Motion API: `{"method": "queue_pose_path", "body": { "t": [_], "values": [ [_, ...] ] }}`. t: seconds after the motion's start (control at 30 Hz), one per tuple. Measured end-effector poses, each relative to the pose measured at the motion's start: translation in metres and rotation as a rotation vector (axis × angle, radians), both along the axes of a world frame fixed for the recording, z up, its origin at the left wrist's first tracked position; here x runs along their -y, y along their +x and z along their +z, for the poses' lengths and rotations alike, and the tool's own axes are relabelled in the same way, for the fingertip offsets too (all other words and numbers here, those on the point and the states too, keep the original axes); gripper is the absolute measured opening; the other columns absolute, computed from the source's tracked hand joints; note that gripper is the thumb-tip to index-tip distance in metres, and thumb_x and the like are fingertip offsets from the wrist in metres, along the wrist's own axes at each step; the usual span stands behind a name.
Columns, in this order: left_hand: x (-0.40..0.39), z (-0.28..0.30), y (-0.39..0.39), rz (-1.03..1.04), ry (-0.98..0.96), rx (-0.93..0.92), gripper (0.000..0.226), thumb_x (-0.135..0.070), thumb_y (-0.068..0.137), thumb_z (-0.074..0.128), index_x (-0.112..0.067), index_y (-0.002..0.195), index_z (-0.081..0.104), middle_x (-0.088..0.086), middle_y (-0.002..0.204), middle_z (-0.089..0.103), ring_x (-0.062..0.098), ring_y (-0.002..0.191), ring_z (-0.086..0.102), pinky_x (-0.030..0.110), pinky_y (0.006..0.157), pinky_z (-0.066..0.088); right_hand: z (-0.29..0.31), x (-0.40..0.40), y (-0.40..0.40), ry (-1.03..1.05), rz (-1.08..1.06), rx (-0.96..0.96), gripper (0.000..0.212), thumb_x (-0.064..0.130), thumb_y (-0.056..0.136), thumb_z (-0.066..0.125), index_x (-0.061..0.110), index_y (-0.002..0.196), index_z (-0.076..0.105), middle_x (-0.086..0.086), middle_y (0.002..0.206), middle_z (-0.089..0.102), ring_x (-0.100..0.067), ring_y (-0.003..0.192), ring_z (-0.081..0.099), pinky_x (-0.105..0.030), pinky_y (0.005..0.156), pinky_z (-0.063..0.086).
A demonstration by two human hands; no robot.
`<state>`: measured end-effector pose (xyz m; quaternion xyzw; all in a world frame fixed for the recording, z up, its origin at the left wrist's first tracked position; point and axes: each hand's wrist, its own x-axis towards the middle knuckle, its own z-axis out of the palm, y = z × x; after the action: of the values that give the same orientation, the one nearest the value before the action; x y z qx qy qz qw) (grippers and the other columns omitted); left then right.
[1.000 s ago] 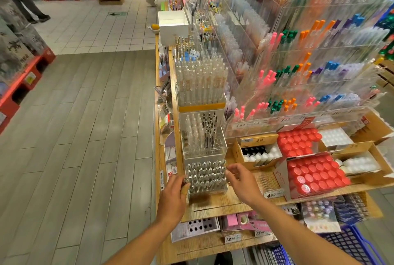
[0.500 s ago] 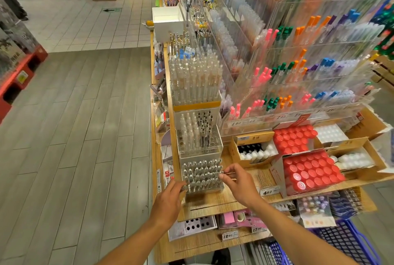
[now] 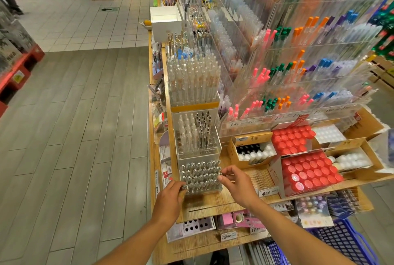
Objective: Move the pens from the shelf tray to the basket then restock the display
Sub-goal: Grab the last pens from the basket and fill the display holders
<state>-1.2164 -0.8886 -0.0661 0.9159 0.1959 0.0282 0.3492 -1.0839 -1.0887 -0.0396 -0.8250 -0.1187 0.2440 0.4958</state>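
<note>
A clear acrylic tray (image 3: 215, 189) packed with several silver-tipped pens (image 3: 200, 176) stands upright at the front of the wooden shelf (image 3: 215, 202). My left hand (image 3: 170, 199) grips the tray's lower left corner, thumb at its front. My right hand (image 3: 238, 183) holds the tray's right side, fingertips against the wall near the top. A blue plastic basket (image 3: 341, 241) sits low at the bottom right, below the shelf.
Two more clear pen holders (image 3: 197, 136) rise in steps behind the tray. Boxes of red-capped bottles (image 3: 307, 170) and white-capped ones (image 3: 253, 153) fill the shelf to the right. Tiered racks of coloured pens (image 3: 298, 68) stand behind. Wooden floor lies to the left.
Both hands have closed in on the front pen tray: the left hand now wraps its corner and the right hand's fingers sit against its right side. The view has drifted slightly.
</note>
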Motion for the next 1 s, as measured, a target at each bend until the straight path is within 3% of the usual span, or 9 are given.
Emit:
{"method": "queue_pose_path", "body": {
  "t": [0.17,0.27,0.4,0.53,0.63,0.73,0.9,1.0],
  "values": [
    [-0.002,-0.001,0.004,0.0,0.012,-0.035,0.03,-0.019,0.098,0.06,-0.017,0.128,0.064,-0.005,0.12,0.065,0.009,0.103,0.059,0.013,0.087,0.038,-0.001,0.0,0.001,-0.004,0.011,0.0,0.017,0.029,0.088,0.07,0.021,0.099,0.06,0.009,0.1,0.068,-0.002,0.093,0.066,-0.02,0.078,0.054],
    [-0.005,-0.001,0.008,-0.005,0.003,-0.055,0.03,-0.021,0.098,0.06,-0.019,0.127,0.065,-0.003,0.119,0.068,0.013,0.103,0.062,0.017,0.088,0.042,-0.001,0.0,0.002,0.017,0.004,-0.025,0.019,0.029,0.087,0.071,0.02,0.1,0.061,0.007,0.101,0.069,-0.006,0.094,0.067,-0.03,0.083,0.057],
    [-0.015,-0.002,0.002,-0.035,-0.025,-0.137,0.039,-0.041,0.095,0.06,-0.022,0.129,0.063,-0.005,0.119,0.066,0.011,0.105,0.061,0.024,0.092,0.048,0.005,-0.002,0.009,0.052,-0.011,-0.077,0.025,0.033,0.086,0.072,0.023,0.105,0.059,0.005,0.103,0.067,-0.008,0.093,0.066,-0.026,0.08,0.055],
    [-0.02,0.008,-0.001,0.142,-0.237,-0.002,0.038,-0.042,0.099,0.049,-0.026,0.133,0.054,-0.004,0.121,0.064,0.019,0.114,0.062,0.029,0.093,0.051,0.013,-0.008,0.021,0.085,-0.051,-0.05,0.035,0.041,0.092,0.061,0.026,0.123,0.053,0.011,0.117,0.06,-0.008,0.108,0.058,-0.03,0.092,0.052],
    [-0.019,0.03,0.025,0.39,-0.5,0.026,0.045,-0.044,0.104,0.036,-0.029,0.146,0.044,-0.004,0.145,0.049,0.022,0.134,0.046,0.034,0.106,0.039,0.022,-0.02,0.034,0.118,-0.061,-0.071,0.047,0.045,0.098,0.049,0.026,0.141,0.045,0.009,0.133,0.053,-0.011,0.122,0.051,-0.037,0.104,0.046],
    [-0.015,0.049,0.054,0.464,-0.773,0.032,0.052,-0.045,0.104,0.035,-0.022,0.152,0.035,0.001,0.156,0.038,0.023,0.143,0.037,0.043,0.119,0.03,0.029,-0.036,0.044,0.135,-0.072,-0.124,0.049,0.043,0.101,0.041,0.025,0.147,0.038,0.005,0.146,0.044,-0.015,0.132,0.044,-0.042,0.112,0.038],
    [-0.007,0.055,0.071,0.555,-0.875,0.076,0.05,-0.03,0.104,0.045,-0.012,0.15,0.036,0.005,0.158,0.033,0.025,0.144,0.035,0.044,0.119,0.03,0.028,-0.045,0.05,0.104,-0.058,-0.1,0.048,0.036,0.104,0.04,0.019,0.149,0.037,0.005,0.151,0.04,-0.01,0.136,0.036,-0.024,0.105,0.031],
    [-0.006,0.052,0.072,0.597,-0.874,0.093,0.047,-0.027,0.104,0.047,-0.012,0.148,0.039,0.004,0.157,0.035,0.025,0.143,0.037,0.043,0.118,0.032,0.024,-0.044,0.053,0.109,-0.053,-0.097,0.046,0.03,0.104,0.041,0.019,0.148,0.038,0.004,0.151,0.041,-0.012,0.137,0.037,-0.027,0.11,0.032]
  ]
}}
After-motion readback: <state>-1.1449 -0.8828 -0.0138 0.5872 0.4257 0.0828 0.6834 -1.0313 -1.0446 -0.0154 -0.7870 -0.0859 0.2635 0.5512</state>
